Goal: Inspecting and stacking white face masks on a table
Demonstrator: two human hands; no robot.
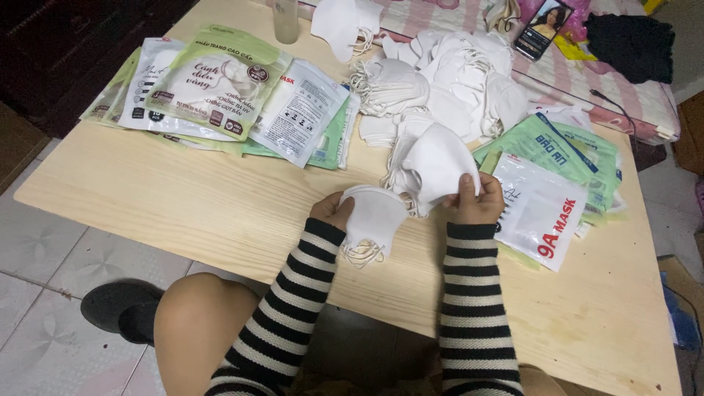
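- The low pale wooden table (pixel 220 213) carries everything: a fan of flat green-and-white mask packets (pixel 220 92) at the far left, and a second batch of packets (pixel 546 194) lying just right of the hands.
- A loose heap of white face masks (pixel 447 81) fills the far middle, spilling toward the near edge.
- The right hand (pixel 477 202) pinches the edge of a folded white mask (pixel 438 167) at the near end of the heap, thumb and fingers closed on it; its rounded fold points up and away.
- The left hand (pixel 334 211) has its fingers curled shut around a single white mask (pixel 374 220) lifted just over the near edge; its long axis runs roughly upright, ear loops (pixel 361 253) dangling down toward the person.
- Judged from this, holding each mask by its edge and keeping the loops free of tangles suits the handling best.
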